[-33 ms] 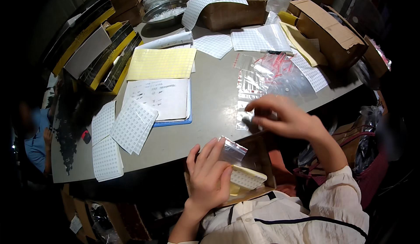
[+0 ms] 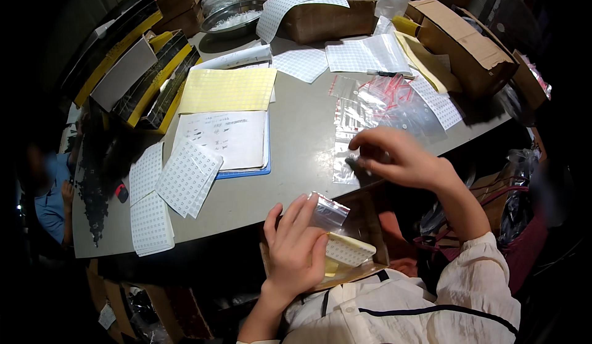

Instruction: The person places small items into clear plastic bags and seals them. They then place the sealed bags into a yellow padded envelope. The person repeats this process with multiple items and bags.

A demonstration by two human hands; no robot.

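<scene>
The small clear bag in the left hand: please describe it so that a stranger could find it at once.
Start at the grey table and go to its near edge, where an open brown cardboard box sits below it. The left hand holds the small clear bag over that box. Unlike the pile of clear bags lying flat on the table by the right hand, this one is lifted up.

A small clear zip bag (image 2: 328,211) with a red seal strip is held tilted under the fingers of the left hand (image 2: 295,253), just above a pale sheet of small labels (image 2: 348,249). A small dark part (image 2: 353,158), too small to identify, is pinched in the fingertips of the right hand (image 2: 401,157), above and to the right of the bag.
</scene>
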